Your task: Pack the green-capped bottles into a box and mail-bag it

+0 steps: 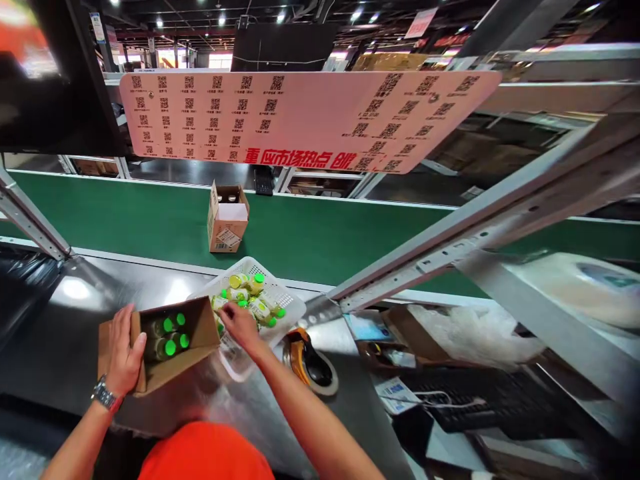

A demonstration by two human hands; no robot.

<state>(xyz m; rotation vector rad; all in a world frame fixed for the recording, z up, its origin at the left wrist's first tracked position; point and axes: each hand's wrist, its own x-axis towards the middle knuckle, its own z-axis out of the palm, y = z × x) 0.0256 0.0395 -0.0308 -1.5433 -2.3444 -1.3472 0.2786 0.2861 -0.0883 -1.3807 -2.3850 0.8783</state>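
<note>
The left hand (123,353) grasps the edge of a cardboard box (203,323), at eight o'clock from mid-view, holding green-capped bottles (171,347). At the box's two o'clock, the right hand's (244,328) bent fingers are among loose bottles (259,309) in a white basket (293,308); whether they grip one, I cannot tell. Another box (229,235) stands at one o'clock.

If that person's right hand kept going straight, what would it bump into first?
The right hand would probably meet the bottles in the basket first; beyond, the cardboard box. Depth is unclear; it may already touch a bottle.
</note>
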